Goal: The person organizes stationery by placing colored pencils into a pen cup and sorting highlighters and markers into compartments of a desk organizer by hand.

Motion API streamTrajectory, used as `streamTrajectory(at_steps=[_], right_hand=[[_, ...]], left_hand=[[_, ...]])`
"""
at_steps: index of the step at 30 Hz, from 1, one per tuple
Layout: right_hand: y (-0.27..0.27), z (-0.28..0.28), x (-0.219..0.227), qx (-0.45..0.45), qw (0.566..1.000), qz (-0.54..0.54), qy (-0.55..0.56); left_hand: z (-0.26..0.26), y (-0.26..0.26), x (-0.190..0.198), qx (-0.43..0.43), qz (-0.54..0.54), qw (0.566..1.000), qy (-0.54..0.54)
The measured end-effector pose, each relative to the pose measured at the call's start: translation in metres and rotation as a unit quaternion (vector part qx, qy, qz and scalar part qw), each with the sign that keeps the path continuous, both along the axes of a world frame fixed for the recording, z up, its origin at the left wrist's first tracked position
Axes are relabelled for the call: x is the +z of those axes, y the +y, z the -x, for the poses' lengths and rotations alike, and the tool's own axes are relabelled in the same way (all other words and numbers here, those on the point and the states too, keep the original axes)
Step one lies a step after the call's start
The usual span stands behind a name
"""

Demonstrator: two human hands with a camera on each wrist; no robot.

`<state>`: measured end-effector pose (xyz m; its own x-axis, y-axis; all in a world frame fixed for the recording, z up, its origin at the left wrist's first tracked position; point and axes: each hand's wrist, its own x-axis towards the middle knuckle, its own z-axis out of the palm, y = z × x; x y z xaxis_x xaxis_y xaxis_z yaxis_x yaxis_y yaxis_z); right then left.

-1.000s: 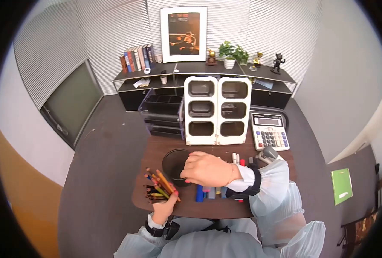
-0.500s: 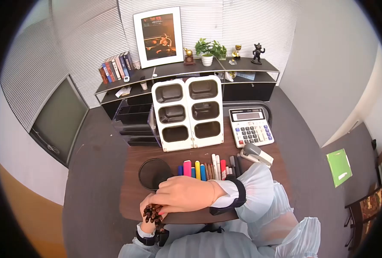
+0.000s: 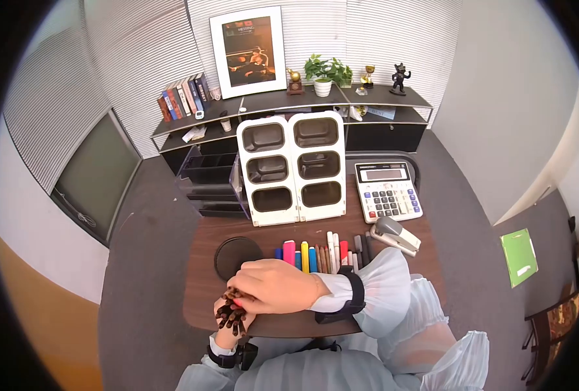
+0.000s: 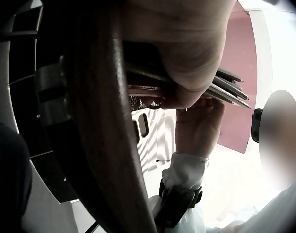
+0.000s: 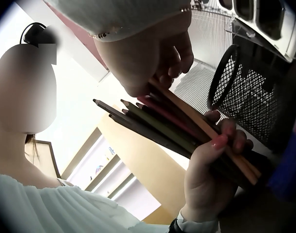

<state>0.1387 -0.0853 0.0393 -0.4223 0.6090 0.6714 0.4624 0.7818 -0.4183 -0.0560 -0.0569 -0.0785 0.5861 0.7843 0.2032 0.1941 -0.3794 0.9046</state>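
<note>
Head view: our left hand (image 3: 227, 324) still grips the pencil bundle (image 3: 232, 314) at the desk's (image 3: 201, 306) front edge; our right hand (image 3: 278, 287) now closes over its tips.

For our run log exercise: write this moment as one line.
left hand: grips pencils | right hand: on pencils | mesh cup: upright beside

Left hand (image 3: 229, 319) fingers curled in a closed grip; right hand (image 3: 278, 287) curled over it.

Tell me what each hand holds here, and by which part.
The left hand grips a bundle of coloured pencils around its lower half, tips free. The right hand closes its fingers on the same bundle higher up.
</note>
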Motion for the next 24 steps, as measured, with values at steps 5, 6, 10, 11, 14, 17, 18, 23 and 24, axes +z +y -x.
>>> streamTrajectory(at_steps=[5, 6, 10, 11, 14, 17, 18, 23, 24], right_hand=[[-0.003, -0.009, 0.015, -0.046, 0.998, 0.013, 0.036], [-0.006, -0.012, 0.022, -0.052, 0.998, 0.016, 0.041], [-0.012, -0.036, 0.053, -0.072, 0.992, 0.074, 0.066], [-0.012, -0.044, 0.056, -0.073, 0.992, 0.042, 0.095], [-0.019, -0.057, 0.064, -0.126, 0.967, 0.062, 0.213], [-0.004, -0.058, 0.054, -0.173, 0.967, 0.037, 0.184], [0.005, -0.056, 0.049, -0.182, 0.975, -0.003, 0.128], [0.021, -0.041, 0.034, -0.162, 0.967, 0.174, 0.095], [0.023, -0.041, 0.033, -0.173, 0.977, 0.109, 0.060]], left_hand=[[-0.014, 0.003, -0.003, 0.080, -0.030, 0.990, -0.109], [-0.015, 0.001, 0.001, 0.074, -0.032, 0.987, -0.136], [-0.019, 0.000, 0.013, 0.085, -0.059, 0.986, -0.129], [-0.014, -0.001, 0.008, 0.095, -0.034, 0.991, -0.092], [-0.016, -0.003, 0.012, 0.102, 0.028, 0.979, -0.172], [-0.017, -0.006, 0.028, 0.099, 0.059, 0.981, -0.155], [-0.017, -0.006, 0.030, 0.091, 0.079, 0.981, -0.155], [-0.017, -0.007, 0.034, 0.090, 0.086, 0.980, -0.153], [-0.016, -0.006, 0.035, 0.093, 0.086, 0.980, -0.151]])
